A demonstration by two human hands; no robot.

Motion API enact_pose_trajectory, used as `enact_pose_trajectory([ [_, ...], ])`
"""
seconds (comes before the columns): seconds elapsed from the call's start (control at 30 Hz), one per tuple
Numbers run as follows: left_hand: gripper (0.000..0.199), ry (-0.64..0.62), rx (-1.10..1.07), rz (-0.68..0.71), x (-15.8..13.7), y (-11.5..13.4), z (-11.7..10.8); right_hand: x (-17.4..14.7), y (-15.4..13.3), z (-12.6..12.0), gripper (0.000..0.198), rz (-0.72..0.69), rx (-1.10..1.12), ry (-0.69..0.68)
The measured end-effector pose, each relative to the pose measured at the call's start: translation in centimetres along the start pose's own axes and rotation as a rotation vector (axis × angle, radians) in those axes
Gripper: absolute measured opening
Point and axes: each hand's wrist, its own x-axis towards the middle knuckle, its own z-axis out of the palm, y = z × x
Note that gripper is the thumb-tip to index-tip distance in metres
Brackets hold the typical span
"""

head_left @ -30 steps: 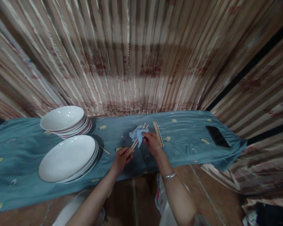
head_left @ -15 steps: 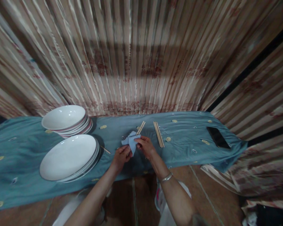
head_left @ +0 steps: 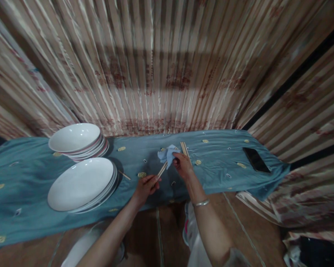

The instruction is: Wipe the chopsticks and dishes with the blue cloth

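Note:
My left hand [head_left: 147, 188] is closed on the near end of a pair of wooden chopsticks [head_left: 162, 170], held slanting up and to the right. Around their far end, my right hand [head_left: 183, 165] grips a light blue cloth [head_left: 168, 154], which hides the tips. More chopsticks [head_left: 184, 149] lie side by side on the table just beyond my right hand, partly covered by it. Another chopstick [head_left: 124, 175] pokes out beside the plates, to the left of my left hand.
A stack of white plates [head_left: 82, 185] stands at the left front, with stacked bowls [head_left: 75, 138] behind it. A black phone [head_left: 256, 160] lies at the right on the blue-green tablecloth [head_left: 219, 174]. Pleated curtains [head_left: 167, 74] hang along the table's back edge.
My right hand has slid the cloth up and to the right along the chopsticks, away from my left hand. The shafts between both hands now show.

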Motion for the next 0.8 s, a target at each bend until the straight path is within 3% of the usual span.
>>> enact_pose_trajectory([
  [0.3, 0.04, 0.097, -0.041, 0.07, 0.6, 0.3, -0.2, -1.3, 1.6, 1.8, 0.019, 0.062, -0.076, -0.108],
  [0.6, 0.032, 0.109, -0.031, 0.168, 1.1, 0.5, -0.6, -2.6, 3.6, 2.9, 0.014, 0.085, -0.191, -0.224],
  [0.8, 0.033, 0.132, -0.05, 0.114, 1.1, 0.6, -0.8, -2.6, 4.5, 2.8, 0.011, 0.095, -0.214, -0.266],
])
